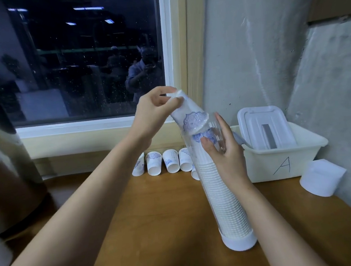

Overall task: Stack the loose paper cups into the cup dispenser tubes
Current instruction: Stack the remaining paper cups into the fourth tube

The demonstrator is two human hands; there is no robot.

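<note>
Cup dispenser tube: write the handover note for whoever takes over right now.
Left hand: pinches the base of an upturned white paper cup with blue print, its mouth in the top of the clear plastic dispenser tube.
Right hand: grips that tube, tilted on the wooden table, nearly full.
Done: most cups stacked.
Left: seat this cup, then the five loose cups at the table's back.
</note>
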